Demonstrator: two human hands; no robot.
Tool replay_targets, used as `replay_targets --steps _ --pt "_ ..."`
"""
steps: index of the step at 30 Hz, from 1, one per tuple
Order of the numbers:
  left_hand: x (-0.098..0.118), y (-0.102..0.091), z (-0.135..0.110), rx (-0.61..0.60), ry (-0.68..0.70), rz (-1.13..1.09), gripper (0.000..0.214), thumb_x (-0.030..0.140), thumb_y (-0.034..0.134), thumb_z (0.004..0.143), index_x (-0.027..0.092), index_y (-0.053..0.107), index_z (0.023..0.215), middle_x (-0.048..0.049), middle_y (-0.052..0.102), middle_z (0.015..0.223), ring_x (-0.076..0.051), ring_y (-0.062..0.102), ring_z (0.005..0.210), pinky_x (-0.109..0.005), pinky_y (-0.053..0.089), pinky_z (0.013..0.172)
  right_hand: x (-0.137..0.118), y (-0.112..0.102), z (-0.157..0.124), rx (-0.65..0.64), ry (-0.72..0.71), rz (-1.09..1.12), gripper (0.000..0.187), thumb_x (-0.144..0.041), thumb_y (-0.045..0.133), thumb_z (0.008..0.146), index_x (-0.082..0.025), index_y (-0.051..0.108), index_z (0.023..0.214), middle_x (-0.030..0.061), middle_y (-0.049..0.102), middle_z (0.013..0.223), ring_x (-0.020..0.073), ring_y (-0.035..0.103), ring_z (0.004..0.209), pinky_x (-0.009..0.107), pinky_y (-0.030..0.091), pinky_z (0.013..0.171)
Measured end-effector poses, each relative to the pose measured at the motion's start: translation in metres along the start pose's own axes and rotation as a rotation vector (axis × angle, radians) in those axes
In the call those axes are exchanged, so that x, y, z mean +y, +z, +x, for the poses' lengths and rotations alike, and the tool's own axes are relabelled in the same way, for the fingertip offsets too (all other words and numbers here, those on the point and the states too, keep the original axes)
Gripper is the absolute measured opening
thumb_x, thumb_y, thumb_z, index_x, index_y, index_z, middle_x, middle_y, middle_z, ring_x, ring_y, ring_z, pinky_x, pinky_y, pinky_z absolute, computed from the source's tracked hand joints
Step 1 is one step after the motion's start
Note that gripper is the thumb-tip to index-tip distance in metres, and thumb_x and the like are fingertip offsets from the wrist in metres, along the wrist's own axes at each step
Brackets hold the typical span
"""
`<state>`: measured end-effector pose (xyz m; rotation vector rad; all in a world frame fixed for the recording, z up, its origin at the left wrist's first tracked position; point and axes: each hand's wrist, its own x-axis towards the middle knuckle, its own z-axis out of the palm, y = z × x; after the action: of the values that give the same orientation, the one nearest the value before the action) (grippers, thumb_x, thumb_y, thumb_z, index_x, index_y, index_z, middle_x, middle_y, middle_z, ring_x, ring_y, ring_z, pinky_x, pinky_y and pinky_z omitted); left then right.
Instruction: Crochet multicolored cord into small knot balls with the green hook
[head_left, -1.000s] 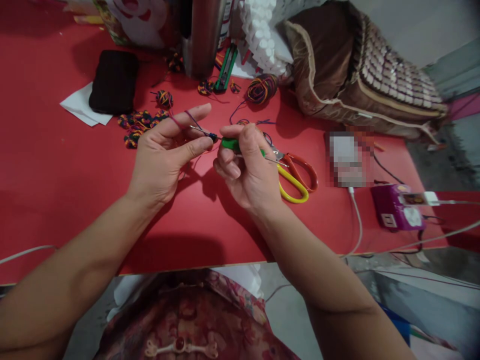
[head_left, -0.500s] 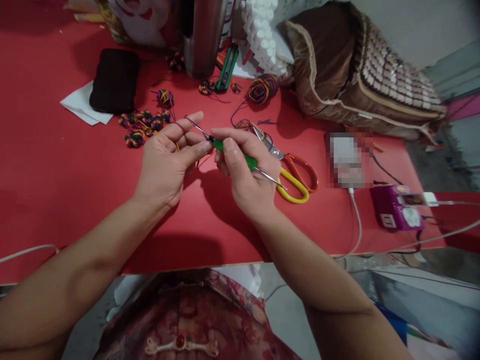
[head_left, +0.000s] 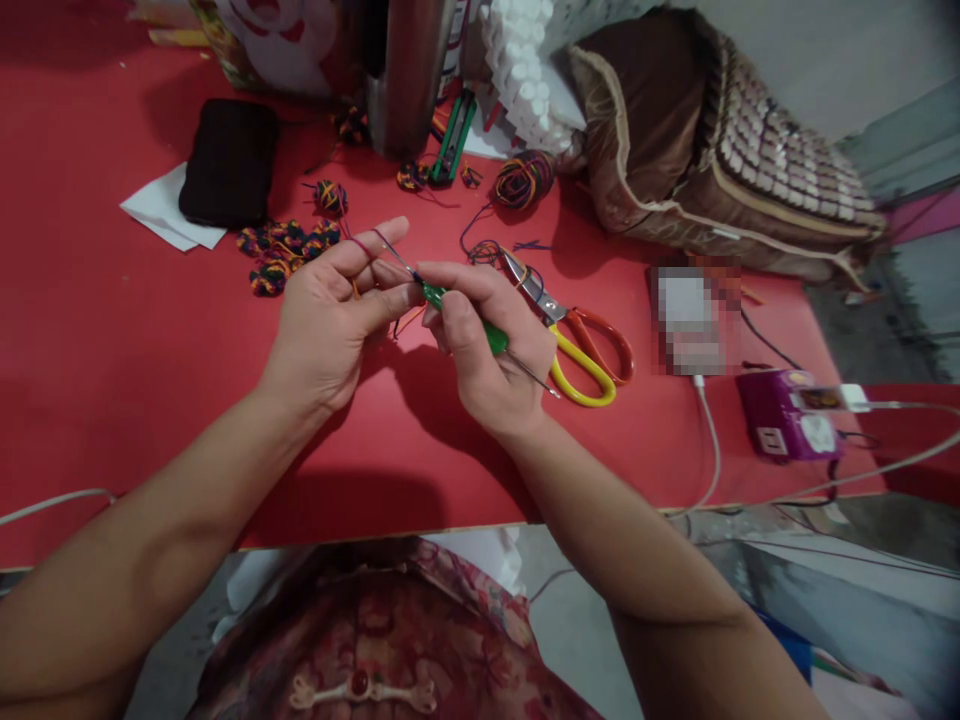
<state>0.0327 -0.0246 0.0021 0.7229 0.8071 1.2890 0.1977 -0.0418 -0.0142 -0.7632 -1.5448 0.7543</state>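
Note:
My right hand (head_left: 487, 345) grips a green-handled crochet hook (head_left: 491, 337), its metal tip pointing left toward my left hand. My left hand (head_left: 334, 315) pinches a tiny bit of crochet work between thumb and fingers, with multicoloured yarn (head_left: 373, 243) looped over the raised index finger. The yarn runs back to a small ball of multicoloured yarn (head_left: 523, 178) farther up the red table (head_left: 112, 330). Both hands hover just above the table's middle.
Red-and-yellow scissors (head_left: 581, 345) lie right of my right hand. Several small crocheted pieces (head_left: 281, 250) and a black pouch (head_left: 229, 160) on white paper sit far left. A steel tumbler (head_left: 405, 70), a brown bag (head_left: 712, 150), a purple power adapter (head_left: 787, 425) with cables.
My right hand turned and shifted slightly left and down, bringing the hook tip against the left fingers. The left index finger curled a little closer.

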Motion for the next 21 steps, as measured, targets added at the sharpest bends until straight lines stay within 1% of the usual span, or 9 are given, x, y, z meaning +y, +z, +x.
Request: replay_targets --steps 3,5,6,8,10,12,15,18,21 --pt "0.001 0.001 -0.001 0.007 0.001 0.023 0.049 0.005 0.100 0.079 0.023 0.082 0.121 0.0042 0.069 0.080 -0.015 0.077 0.080 -0.023 0.061 0.071 -0.002 0.001 0.000 0.015 0.018 -0.024 0.023 -0.037 0.065 0.115 -0.034 0.084 0.127 0.0008 0.085 0.105 0.0167 0.081 0.092 0.036 0.068 0.095" --pt "0.001 0.003 -0.002 0.016 0.003 0.034 0.045 0.008 0.101 0.079 0.024 0.082 0.117 0.0040 0.072 0.080 -0.014 0.075 0.077 -0.023 0.057 0.067 -0.005 0.003 -0.001 0.059 0.060 -0.073 0.024 -0.041 0.064 0.115 -0.034 0.084 0.125 0.0021 0.085 0.110 0.0198 0.081 0.098 0.041 0.067 0.100" --pt "0.002 0.004 -0.002 0.016 0.000 0.029 0.043 0.011 0.103 0.077 0.024 0.083 0.113 0.0040 0.072 0.079 -0.013 0.072 0.073 -0.022 0.053 0.062 -0.007 0.004 -0.002 0.064 0.083 -0.095 0.025 -0.043 0.063 0.115 -0.034 0.084 0.126 0.0031 0.085 0.116 0.0213 0.081 0.102 0.043 0.067 0.103" --pt "0.003 0.006 -0.002 -0.001 -0.021 0.004 0.042 0.015 0.107 0.070 0.023 0.086 0.105 0.0048 0.071 0.073 -0.008 0.060 0.060 -0.021 0.041 0.052 -0.012 0.005 -0.005 0.056 0.123 -0.119 0.027 -0.047 0.063 0.115 -0.035 0.083 0.127 0.0044 0.083 0.126 0.0230 0.079 0.107 0.045 0.066 0.108" --pt "0.004 0.005 -0.001 -0.028 -0.052 -0.026 0.043 0.019 0.109 0.063 0.023 0.089 0.101 0.0047 0.069 0.070 -0.006 0.046 0.052 -0.021 0.028 0.045 -0.015 0.005 -0.007 0.049 0.159 -0.116 0.027 -0.050 0.065 0.113 -0.039 0.083 0.130 0.0044 0.082 0.126 0.0232 0.078 0.103 0.045 0.066 0.107" --pt "0.007 0.004 0.000 -0.043 -0.078 -0.028 0.044 0.020 0.109 0.063 0.025 0.090 0.102 0.0028 0.072 0.073 -0.007 0.046 0.052 -0.023 0.026 0.045 -0.016 0.004 -0.009 0.059 0.197 -0.104 0.029 -0.054 0.066 0.112 -0.043 0.082 0.133 0.0043 0.082 0.119 0.0237 0.076 0.094 0.046 0.069 0.101" --pt "0.011 0.002 0.001 -0.045 -0.090 -0.003 0.044 0.016 0.107 0.066 0.026 0.089 0.105 0.0010 0.076 0.081 -0.012 0.061 0.062 -0.024 0.037 0.049 -0.013 0.003 -0.006 0.084 0.235 -0.045 0.031 -0.057 0.068 0.110 -0.043 0.082 0.134 0.0039 0.081 0.104 0.0230 0.074 0.082 0.045 0.070 0.087" --pt "0.015 0.002 0.001 -0.042 -0.074 -0.044 0.042 0.011 0.104 0.067 0.022 0.088 0.104 0.0006 0.077 0.080 -0.013 0.068 0.067 -0.023 0.043 0.052 -0.010 0.003 -0.001 0.078 0.173 0.099 0.024 -0.045 0.072 0.111 -0.037 0.085 0.130 0.0001 0.080 0.095 0.0164 0.070 0.072 0.036 0.065 0.073" --pt "0.018 0.001 0.003 -0.039 -0.055 -0.077 0.040 0.005 0.099 0.067 0.017 0.088 0.103 0.0003 0.076 0.077 -0.009 0.061 0.062 -0.022 0.037 0.047 -0.010 0.003 0.003 0.069 0.103 0.172 0.021 -0.038 0.073 0.112 -0.034 0.087 0.127 -0.0023 0.078 0.086 0.0128 0.063 0.063 0.032 0.056 0.061"
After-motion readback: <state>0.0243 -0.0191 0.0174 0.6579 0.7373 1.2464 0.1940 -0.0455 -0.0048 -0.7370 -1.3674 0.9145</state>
